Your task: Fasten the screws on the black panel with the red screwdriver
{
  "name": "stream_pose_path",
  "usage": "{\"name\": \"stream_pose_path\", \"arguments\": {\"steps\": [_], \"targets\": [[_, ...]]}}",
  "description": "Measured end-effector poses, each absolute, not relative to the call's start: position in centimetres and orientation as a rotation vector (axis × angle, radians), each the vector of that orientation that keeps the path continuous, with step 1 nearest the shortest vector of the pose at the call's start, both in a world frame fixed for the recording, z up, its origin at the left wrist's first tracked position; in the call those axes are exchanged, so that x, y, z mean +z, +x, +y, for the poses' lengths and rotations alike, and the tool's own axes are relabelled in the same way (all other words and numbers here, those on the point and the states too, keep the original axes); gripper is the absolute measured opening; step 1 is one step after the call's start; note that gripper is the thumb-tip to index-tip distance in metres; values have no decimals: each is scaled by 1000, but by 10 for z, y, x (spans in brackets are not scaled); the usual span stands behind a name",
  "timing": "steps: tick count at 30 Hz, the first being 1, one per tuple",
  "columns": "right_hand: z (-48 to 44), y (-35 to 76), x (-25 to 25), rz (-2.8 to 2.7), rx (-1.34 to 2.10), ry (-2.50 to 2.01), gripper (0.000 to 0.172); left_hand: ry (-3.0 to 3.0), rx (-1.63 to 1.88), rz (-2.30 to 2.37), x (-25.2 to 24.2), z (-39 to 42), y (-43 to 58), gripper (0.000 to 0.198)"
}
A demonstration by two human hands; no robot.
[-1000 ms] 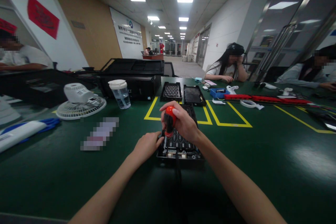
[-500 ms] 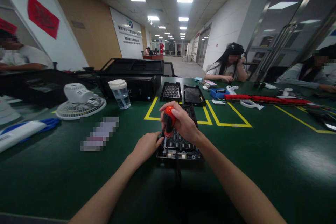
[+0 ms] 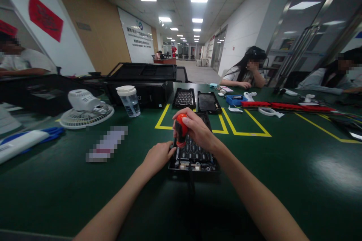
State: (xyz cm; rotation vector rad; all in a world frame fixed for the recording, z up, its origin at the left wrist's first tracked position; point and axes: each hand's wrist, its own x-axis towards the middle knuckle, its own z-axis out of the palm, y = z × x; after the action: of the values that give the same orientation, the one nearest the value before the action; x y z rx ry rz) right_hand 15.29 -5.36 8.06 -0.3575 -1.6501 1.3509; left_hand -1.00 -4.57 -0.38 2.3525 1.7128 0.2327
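Observation:
In the head view, my right hand (image 3: pixel 201 130) is closed around the red and black handle of a screwdriver (image 3: pixel 181 130). The screwdriver stands nearly upright over the left side of an open black case (image 3: pixel 207 175); its tip is hidden. Rows of dark rounded shapes fill the case, and small metal and pale parts lie along its near end. My left hand (image 3: pixel 157 158) grips the case's left edge, thumb on the rim, close beside the screwdriver. From the near end, a dark strap or cable (image 3: pixel 191 182) hangs toward me.
Two more black cases (image 3: pixel 184 99) stand behind. To the left are a lidded cup (image 3: pixel 129 101), a white fan (image 3: pixel 87 111) and a blurred flat item (image 3: pixel 107 145). A blue box (image 3: pixel 236 100) and red strip (image 3: pixel 285 107) lie right. Other people sit around the green table (image 3: pixel 268 173).
The screwdriver handle has turned and shifted very slightly in my right hand. My left hand stays on the case. A person at the right has moved a hand across toward their face.

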Motion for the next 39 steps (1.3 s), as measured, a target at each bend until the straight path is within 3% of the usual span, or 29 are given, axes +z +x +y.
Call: {"name": "stream_pose_path", "arguments": {"steps": [19,39], "targets": [[-57,159,90,-1717,1251,-348,12,2378,246,1717,-8,-44,-9,25],[-60,141,82,-1430,1361,-254,24,2349,210,1739,-5,-44,-9,29]]}}
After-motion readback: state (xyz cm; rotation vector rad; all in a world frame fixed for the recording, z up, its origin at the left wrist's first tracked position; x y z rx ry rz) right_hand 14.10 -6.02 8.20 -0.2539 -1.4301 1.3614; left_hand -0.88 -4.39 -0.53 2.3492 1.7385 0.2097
